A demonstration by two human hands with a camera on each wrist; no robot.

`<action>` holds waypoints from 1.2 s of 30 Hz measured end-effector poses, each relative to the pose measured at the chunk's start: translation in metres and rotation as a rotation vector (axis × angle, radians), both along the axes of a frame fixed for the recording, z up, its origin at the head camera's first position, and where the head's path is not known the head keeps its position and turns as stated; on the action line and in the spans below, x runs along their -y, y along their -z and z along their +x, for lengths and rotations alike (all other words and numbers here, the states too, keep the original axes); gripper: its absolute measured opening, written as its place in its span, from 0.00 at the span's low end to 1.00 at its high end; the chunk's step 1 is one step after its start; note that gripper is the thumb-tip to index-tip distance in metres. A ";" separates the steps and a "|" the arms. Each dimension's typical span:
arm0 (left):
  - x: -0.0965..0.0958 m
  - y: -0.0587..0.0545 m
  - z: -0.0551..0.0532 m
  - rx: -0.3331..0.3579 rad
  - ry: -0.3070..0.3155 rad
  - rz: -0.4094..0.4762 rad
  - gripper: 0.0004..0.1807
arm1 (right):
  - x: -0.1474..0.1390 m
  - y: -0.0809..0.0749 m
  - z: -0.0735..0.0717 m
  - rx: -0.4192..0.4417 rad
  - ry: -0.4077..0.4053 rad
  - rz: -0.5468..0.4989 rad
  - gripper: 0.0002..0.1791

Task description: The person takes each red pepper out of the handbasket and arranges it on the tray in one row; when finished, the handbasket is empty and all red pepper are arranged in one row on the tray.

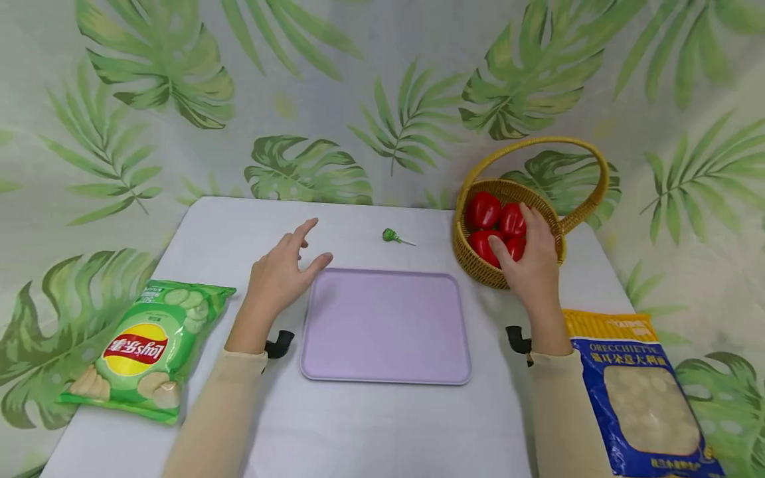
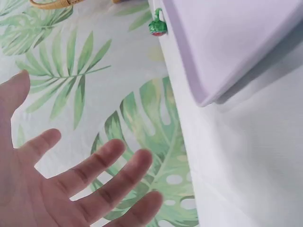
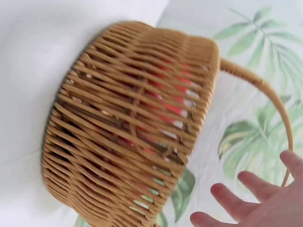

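My right hand (image 1: pixel 534 260) is over the front right of a wicker basket (image 1: pixel 469 260), its thumb and fingers spread above several glossy red, rounded fruits or vegetables (image 1: pixel 483 210). In the right wrist view the fingertips are apart beside the basket's rim, holding nothing; red shows through the weave (image 3: pixel 128 118). Whether the hand touches a red piece is hidden in the head view. My left hand (image 1: pixel 279 273) hovers with fingers spread near the upper left corner of a pale purple tray (image 1: pixel 385 325). Behind the tray lies a green-wrapped lollipop (image 1: pixel 391 236) with a white stick.
A green bag of Lay's chips (image 1: pixel 149 348) lies at the table's left edge. On the right, a blue and yellow bag of orecchiette pasta (image 1: pixel 645 398) lies beside my right forearm. The basket's tall handle (image 1: pixel 540 141) arches up behind my right hand. Leaf-patterned cloth hangs behind the white table.
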State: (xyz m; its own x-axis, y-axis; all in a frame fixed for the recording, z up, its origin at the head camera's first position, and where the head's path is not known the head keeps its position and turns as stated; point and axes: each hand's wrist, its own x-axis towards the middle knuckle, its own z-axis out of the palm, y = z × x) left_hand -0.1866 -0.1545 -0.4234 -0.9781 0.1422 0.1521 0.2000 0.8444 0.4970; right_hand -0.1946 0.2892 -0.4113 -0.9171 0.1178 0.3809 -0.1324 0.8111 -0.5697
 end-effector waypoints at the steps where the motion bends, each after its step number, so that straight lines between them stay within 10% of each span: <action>1: 0.001 0.002 0.003 0.022 0.006 0.009 0.42 | -0.002 -0.001 -0.001 -0.004 0.010 -0.017 0.47; 20: 0.028 0.036 0.041 0.603 0.151 0.220 0.38 | -0.044 0.005 -0.031 0.271 -0.016 -0.287 0.54; 36: 0.032 0.043 0.045 0.695 0.191 0.298 0.37 | -0.050 0.000 -0.047 0.589 -0.066 -0.392 0.63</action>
